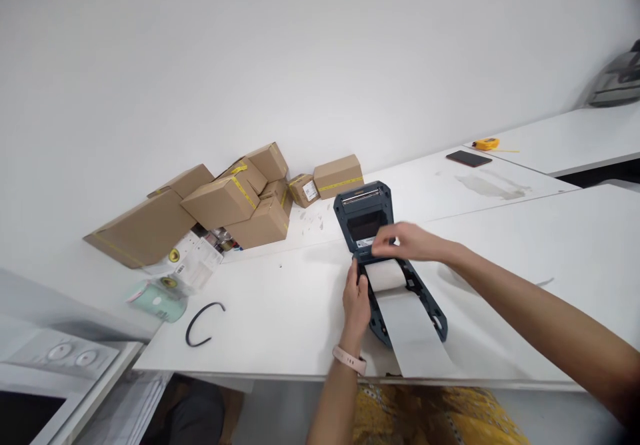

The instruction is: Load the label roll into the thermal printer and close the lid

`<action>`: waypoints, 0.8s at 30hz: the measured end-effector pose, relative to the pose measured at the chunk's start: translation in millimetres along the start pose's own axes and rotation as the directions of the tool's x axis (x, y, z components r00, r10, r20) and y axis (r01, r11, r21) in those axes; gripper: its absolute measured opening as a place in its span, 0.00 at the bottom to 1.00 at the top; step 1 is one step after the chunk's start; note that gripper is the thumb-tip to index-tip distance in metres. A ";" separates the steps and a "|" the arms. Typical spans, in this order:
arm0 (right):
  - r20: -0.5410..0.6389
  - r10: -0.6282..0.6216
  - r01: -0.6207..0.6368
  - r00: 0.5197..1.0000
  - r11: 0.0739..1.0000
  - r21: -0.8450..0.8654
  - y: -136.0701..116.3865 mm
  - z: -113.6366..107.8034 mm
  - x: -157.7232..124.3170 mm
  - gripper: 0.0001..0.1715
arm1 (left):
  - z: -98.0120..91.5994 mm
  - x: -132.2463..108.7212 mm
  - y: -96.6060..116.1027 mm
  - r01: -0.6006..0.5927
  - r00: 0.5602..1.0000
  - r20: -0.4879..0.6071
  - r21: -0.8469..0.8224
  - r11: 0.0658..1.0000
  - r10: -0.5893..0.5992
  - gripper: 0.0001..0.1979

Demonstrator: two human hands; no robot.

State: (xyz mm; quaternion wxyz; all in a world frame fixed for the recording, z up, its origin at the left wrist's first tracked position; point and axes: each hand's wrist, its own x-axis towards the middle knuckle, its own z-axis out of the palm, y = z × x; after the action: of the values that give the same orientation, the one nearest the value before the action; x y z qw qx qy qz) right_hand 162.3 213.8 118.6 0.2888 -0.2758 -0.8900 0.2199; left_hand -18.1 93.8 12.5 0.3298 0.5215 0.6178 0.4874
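Note:
A dark label printer lies on the white table with its lid raised. Inside sits a white paper roll, and a long strip of its paper runs over the front toward the table's near edge. My left hand, with a pink band at the wrist, grips the printer's left side near the hinge. Over the hinge, at the lower part of the lid, is my right hand, slightly blurred. Its fingers are bent and pressed together; what lies between them is hidden.
Several cardboard boxes are piled by the wall at left. Nearer are a mint-green container and a black curved band. A dark phone and a yellow tape measure lie at the far right.

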 end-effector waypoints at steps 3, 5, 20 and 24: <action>-0.546 0.062 -0.004 0.835 0.994 0.108 -2.6 -30.5 12.2 0.23 | 5.1 -21.2 1.7 0.137 0.990 -0.006 -0.110 0.984 -0.138 0.39; -0.664 0.129 -0.055 0.736 0.990 0.131 2.3 -40.8 28.7 0.26 | 9.1 -31.7 5.7 0.232 0.972 0.013 -0.182 0.956 -0.233 0.43; -0.314 0.292 -0.119 0.903 0.874 0.471 -21.2 -19.6 -20.0 0.24 | 15.6 -110.6 -11.2 0.319 0.860 -0.224 -0.468 0.824 -0.459 0.61; -0.333 0.201 -0.044 0.921 0.904 0.425 -25.7 15.8 -74.5 0.20 | 15.7 -155.0 -20.1 0.443 0.814 -0.107 -0.523 0.729 -0.571 0.49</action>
State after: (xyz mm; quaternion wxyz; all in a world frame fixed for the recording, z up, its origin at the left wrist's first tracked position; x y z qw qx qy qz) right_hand 193.6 144.8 91.9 0.4875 -0.3019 -0.7341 0.3637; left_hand 26.8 -51.4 -27.0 0.4843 0.1651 0.6363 0.5773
